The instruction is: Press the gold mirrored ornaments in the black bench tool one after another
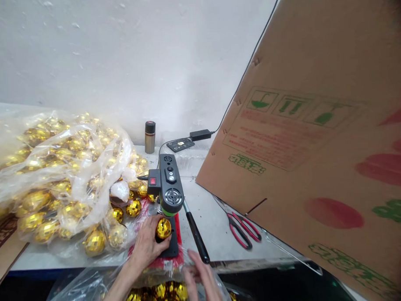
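Beneath the black machine (171, 182), left hand (148, 240) holds gold ball (163, 228); right hand (202, 280) blurred.

Is showing gold square facets on the ball (163, 228); is carrying green and red prints on the brown carton (280, 187); is mixing red with black on the scissors (240, 228).

The ball (163, 228) in your left hand (148, 241) shows a glossy, faceted metallic-gold finish. Your bag (73, 172) is clear, wrinkled plastic. The carton (305, 133) presents matt brown cardboard. The scissors (244, 229) have smooth red-and-black handles. Your worktop (207, 220) appears smooth and pale.
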Tool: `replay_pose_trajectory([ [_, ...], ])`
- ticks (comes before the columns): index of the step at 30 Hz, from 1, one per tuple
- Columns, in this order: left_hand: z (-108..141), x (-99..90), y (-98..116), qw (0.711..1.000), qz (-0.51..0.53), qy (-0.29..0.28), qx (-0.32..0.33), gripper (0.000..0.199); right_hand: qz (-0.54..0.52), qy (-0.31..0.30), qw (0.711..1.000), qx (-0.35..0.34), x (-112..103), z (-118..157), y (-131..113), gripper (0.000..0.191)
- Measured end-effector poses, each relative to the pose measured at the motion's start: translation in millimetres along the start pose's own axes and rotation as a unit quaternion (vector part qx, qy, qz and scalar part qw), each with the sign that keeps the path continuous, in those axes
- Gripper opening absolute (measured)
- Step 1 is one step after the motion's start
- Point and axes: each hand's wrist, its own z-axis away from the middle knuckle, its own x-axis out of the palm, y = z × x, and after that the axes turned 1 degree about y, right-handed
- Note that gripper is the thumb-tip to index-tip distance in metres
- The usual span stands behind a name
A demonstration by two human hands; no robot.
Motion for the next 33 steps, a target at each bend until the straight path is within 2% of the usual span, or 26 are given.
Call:
replay_pose_trajectory([
  [3, -3, -0.8, 0, 1.000, -0.015, -0.021, 0.002, 0.040, -0.005, 0.059, 0.991, -0.121, -3, -32, -11, 0.050],
  [6, -3, -1.5, -1, 0.999, -0.016, -0.037, -0.004, 0.042, 0.015, 0.008, 0.961, -0.275, -3, -69, -30, 0.060],
  [8, -1, -0.6, -2, 0.999, -0.014, -0.040, -0.012, 0.042, 0.031, -0.032, 0.945, -0.324, 1, -89, -44, 0.050],
  [12, 1, 2.8, -2, 0.999, -0.014, -0.044, -0.023, 0.043, 0.028, -0.033, 0.919, -0.393, 18, -111, -66, 0.014],
  [14, 1, 4.2, -1, 0.998, -0.013, -0.049, -0.027, 0.043, 0.053, -0.029, 0.906, -0.418, 26, -111, -67, 0.019],
  [17, 1, 5.2, 2, 0.998, -0.008, -0.055, -0.030, 0.043, 0.065, -0.007, 0.906, -0.417, 36, -105, -57, 0.030],
  [22, 1, 5.3, 4, 0.998, -0.004, -0.061, -0.034, 0.039, 0.002, 0.039, 0.922, -0.385, 49, -94, -42, 0.030],
  [28, 4, 10.4, 1, 0.998, -0.010, -0.051, -0.033, 0.041, 0.009, 0.105, 0.933, -0.343, 61, -88, -47, 0.034],
  [33, 7, 13.1, -2, 0.998, -0.009, -0.046, -0.034, 0.041, 0.002, 0.147, 0.929, -0.340, 67, -86, -49, 0.038],
])
